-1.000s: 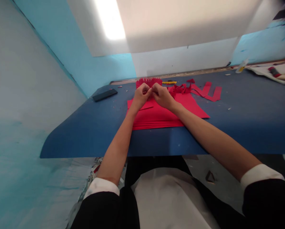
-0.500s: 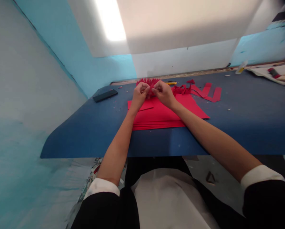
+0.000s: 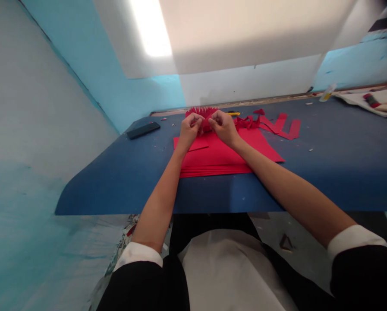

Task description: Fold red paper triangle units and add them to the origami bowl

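well, hands (image 3: 189, 130) (image 3: 226, 132) on red paper (image 3: 206, 125)

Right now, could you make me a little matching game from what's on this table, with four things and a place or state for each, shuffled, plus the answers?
Things
1. Left hand and right hand
2. Stack of red sheets
3. Dark flat object
4. Small bottle

Places and states
A. Toward the table's left end
B. Close together, fingers bent
C. On the right, near the wall
D. Lying flat, partly under the right forearm

Pairs: 1-B, 2-D, 3-A, 4-C
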The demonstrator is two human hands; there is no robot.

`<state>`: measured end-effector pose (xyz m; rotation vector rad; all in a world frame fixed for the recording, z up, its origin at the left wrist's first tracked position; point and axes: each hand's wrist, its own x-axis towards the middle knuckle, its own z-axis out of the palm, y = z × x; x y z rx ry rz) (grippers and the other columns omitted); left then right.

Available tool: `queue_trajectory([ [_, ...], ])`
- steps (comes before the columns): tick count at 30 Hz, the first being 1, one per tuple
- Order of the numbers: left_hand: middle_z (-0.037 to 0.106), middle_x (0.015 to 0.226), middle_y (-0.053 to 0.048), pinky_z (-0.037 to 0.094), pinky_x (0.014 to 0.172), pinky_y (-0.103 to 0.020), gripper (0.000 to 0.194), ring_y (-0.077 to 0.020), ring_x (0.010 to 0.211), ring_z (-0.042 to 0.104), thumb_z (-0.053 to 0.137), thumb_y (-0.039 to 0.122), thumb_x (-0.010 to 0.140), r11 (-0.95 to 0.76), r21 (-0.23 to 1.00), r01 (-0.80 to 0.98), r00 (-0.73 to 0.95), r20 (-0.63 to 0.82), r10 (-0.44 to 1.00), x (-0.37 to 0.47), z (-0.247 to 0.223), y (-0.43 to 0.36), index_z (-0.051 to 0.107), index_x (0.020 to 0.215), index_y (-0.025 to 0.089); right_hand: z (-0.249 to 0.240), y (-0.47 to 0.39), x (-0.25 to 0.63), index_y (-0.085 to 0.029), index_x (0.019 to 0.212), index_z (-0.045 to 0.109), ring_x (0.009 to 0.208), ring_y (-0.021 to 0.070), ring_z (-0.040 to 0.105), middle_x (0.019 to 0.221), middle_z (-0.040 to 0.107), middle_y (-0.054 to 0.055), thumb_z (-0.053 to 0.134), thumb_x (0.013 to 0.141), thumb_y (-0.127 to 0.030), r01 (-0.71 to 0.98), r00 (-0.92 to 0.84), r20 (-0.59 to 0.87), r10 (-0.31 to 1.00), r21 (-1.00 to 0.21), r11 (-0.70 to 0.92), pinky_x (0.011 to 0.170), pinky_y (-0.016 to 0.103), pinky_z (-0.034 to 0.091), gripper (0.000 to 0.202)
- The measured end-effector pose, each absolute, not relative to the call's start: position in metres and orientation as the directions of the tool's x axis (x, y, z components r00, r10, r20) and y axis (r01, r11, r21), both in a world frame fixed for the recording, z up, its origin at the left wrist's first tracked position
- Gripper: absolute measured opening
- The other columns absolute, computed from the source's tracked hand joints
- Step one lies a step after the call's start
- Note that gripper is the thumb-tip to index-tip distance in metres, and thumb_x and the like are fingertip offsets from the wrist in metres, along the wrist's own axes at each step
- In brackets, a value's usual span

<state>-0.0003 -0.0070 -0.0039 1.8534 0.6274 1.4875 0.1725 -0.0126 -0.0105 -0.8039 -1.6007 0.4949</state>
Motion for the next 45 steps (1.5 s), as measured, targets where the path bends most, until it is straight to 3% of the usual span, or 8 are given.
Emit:
queue_trajectory([
  [5, 0.059, 0.064, 0.004, 0.047, 0.053, -0.025, 0.029, -0.0117, 0.051, 0.059, 0.073, 0.047, 0.101, -0.629, 0.776, -0.035, 0.21, 0.621, 0.755, 0.0, -0.003, -0.01, 0.063, 0.09, 0.021, -0.009, -0.014, 0.172, -0.025, 0.077, 0.047, 0.057, 0.0127, 0.042, 0.064, 0.05, -0.005, 0.067, 0.092, -0.02, 0.231, -0.021, 0.669, 0.743, -0.719, 0.655, 0.062, 0.032, 0.034, 0.026],
  [10, 0.064, 0.074, 0.003, 0.053, 0.06, -0.026, 0.014, -0.0103, 0.057, 0.062, 0.071, 0.031, 0.101, -0.556, 0.823, -0.114, 0.228, 0.567, 0.792, 0.001, 0.002, -0.021, 0.065, 0.095, 0.02, -0.009, -0.014, 0.173, -0.026, 0.078, 0.047, 0.056, 0.0124, 0.041, 0.063, 0.049, -0.005, 0.071, 0.094, -0.031, 0.226, 0.0, 0.681, 0.733, -0.714, 0.663, 0.06, 0.032, 0.033, 0.029],
  [16, 0.067, 0.071, 0.004, 0.053, 0.058, -0.025, 0.03, -0.0102, 0.054, 0.062, 0.08, 0.046, 0.096, -0.547, 0.833, -0.083, 0.234, 0.55, 0.802, 0.004, 0.001, -0.017, 0.063, 0.096, 0.021, -0.01, -0.015, 0.171, -0.026, 0.086, 0.053, 0.053, 0.0129, 0.043, 0.058, 0.051, -0.006, 0.072, 0.093, -0.046, 0.161, -0.039, 0.676, 0.736, -0.722, 0.672, 0.056, 0.031, 0.035, 0.028],
  [20, 0.066, 0.069, 0.005, 0.052, 0.057, -0.024, 0.035, -0.0103, 0.053, 0.064, 0.082, 0.049, 0.093, -0.578, 0.812, -0.083, 0.235, 0.58, 0.78, 0.004, -0.002, -0.012, 0.061, 0.096, 0.021, -0.009, -0.015, 0.171, -0.025, 0.084, 0.054, 0.055, 0.0125, 0.049, 0.061, 0.055, -0.005, 0.075, 0.09, -0.046, 0.132, -0.045, 0.671, 0.74, -0.73, 0.67, 0.056, 0.029, 0.038, 0.03],
  [28, 0.065, 0.065, 0.004, 0.048, 0.055, -0.023, 0.016, -0.0099, 0.052, 0.06, 0.08, 0.034, 0.096, -0.639, 0.768, -0.043, 0.187, 0.635, 0.75, 0.004, -0.001, -0.013, 0.074, 0.1, 0.02, -0.004, -0.021, 0.169, -0.027, 0.087, 0.054, 0.053, 0.0139, 0.051, 0.059, 0.054, -0.005, 0.08, 0.086, -0.042, 0.004, -0.046, 0.587, 0.808, -0.809, 0.588, 0.055, 0.031, 0.046, 0.031],
  [35, 0.063, 0.061, 0.003, 0.041, 0.05, -0.023, 0.029, -0.0092, 0.05, 0.053, 0.085, 0.048, 0.09, -0.667, 0.745, -0.013, 0.131, 0.663, 0.738, 0.002, -0.006, -0.006, 0.083, 0.096, 0.02, -0.002, -0.023, 0.166, -0.026, 0.105, 0.06, 0.064, 0.0166, 0.057, 0.068, 0.05, -0.006, 0.091, 0.077, -0.042, -0.033, -0.094, 0.576, 0.812, -0.817, 0.576, 0.061, 0.033, 0.052, 0.045],
  [39, 0.066, 0.073, 0.002, 0.047, 0.054, -0.024, 0.035, -0.0087, 0.055, 0.058, 0.092, 0.047, 0.084, -0.679, 0.734, -0.008, 0.151, 0.672, 0.725, 0.003, -0.007, -0.007, 0.083, 0.105, 0.02, -0.003, -0.022, 0.168, -0.027, 0.106, 0.06, 0.061, 0.0164, 0.058, 0.067, 0.052, -0.006, 0.091, 0.079, -0.048, -0.041, -0.078, 0.561, 0.824, -0.828, 0.559, 0.058, 0.032, 0.051, 0.047],
  [45, 0.067, 0.073, 0.002, 0.047, 0.057, -0.026, 0.025, -0.0086, 0.057, 0.059, 0.085, 0.038, 0.093, -0.666, 0.746, -0.001, 0.178, 0.656, 0.734, 0.003, -0.006, -0.009, 0.083, 0.108, 0.018, 0.0, -0.026, 0.166, -0.028, 0.099, 0.055, 0.057, 0.0155, 0.056, 0.063, 0.055, -0.005, 0.089, 0.078, -0.063, -0.059, -0.073, 0.571, 0.818, -0.821, 0.568, 0.054, 0.032, 0.049, 0.053],
])
